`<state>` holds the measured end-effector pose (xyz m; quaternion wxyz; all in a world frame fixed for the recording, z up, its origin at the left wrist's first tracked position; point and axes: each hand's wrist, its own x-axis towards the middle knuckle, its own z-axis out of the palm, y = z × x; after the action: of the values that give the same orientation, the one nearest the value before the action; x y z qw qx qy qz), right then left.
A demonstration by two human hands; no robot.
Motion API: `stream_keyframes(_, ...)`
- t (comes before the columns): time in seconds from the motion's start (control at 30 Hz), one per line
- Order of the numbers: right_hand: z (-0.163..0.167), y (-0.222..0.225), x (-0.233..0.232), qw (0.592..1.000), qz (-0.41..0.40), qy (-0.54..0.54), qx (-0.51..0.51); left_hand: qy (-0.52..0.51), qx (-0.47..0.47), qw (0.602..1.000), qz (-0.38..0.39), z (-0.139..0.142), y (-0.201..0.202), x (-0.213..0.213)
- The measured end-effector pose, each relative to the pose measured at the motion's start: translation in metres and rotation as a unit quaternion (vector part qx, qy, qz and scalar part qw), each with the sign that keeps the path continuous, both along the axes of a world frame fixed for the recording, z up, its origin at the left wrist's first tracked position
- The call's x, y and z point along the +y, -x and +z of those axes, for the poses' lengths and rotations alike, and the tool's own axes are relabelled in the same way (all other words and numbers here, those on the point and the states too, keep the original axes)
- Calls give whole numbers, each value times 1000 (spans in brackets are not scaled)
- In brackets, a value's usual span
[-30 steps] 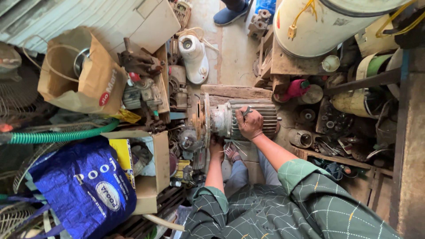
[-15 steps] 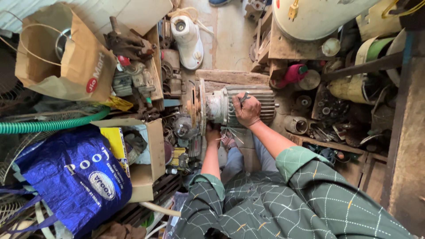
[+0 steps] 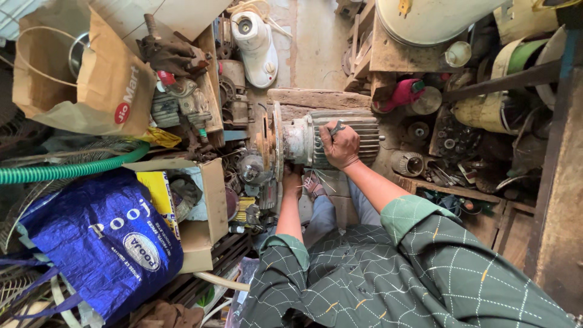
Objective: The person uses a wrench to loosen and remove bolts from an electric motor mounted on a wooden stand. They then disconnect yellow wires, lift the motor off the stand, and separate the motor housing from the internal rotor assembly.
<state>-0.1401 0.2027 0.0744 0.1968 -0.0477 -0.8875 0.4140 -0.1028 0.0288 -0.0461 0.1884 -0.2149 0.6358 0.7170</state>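
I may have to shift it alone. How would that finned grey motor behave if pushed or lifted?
Probably heavy for its size: the electric motor looks like cast metal with a thick flange. Its round body might roll if pushed sideways, though the right hand rests on it. The ribs should give grip.

The motor (image 3: pixel 328 141) lies at the centre, on a plank (image 3: pixel 316 99). A cardboard box (image 3: pixel 200 212) stands at its eight o'clock, a paper bag (image 3: pixel 91 85) at ten, a drum (image 3: pixel 425 18) at one.
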Motion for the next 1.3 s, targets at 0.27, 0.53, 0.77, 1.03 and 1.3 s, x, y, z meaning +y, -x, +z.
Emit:
stream_keyframes(0.27,0,0,0,1000,-5,-10,-4,61,-30,998,-9,-2,-5,0)
stream_keyframes(0.53,-2,-1,0,1000,-11,-6,-3,47,-29,998,6,-2,-3,0)
stream_keyframes(0.77,-2,-3,0,1000,-8,-10,3,-107,-46,990,77,0,1,3)
stream_keyframes(1.03,-9,-4,1,1000,-5,-28,12,-11,-30,999,18,10,-1,7)
stream_keyframes(1.3,-28,0,8,997,3,44,-59,34,-22,998,-43,2,8,-2)
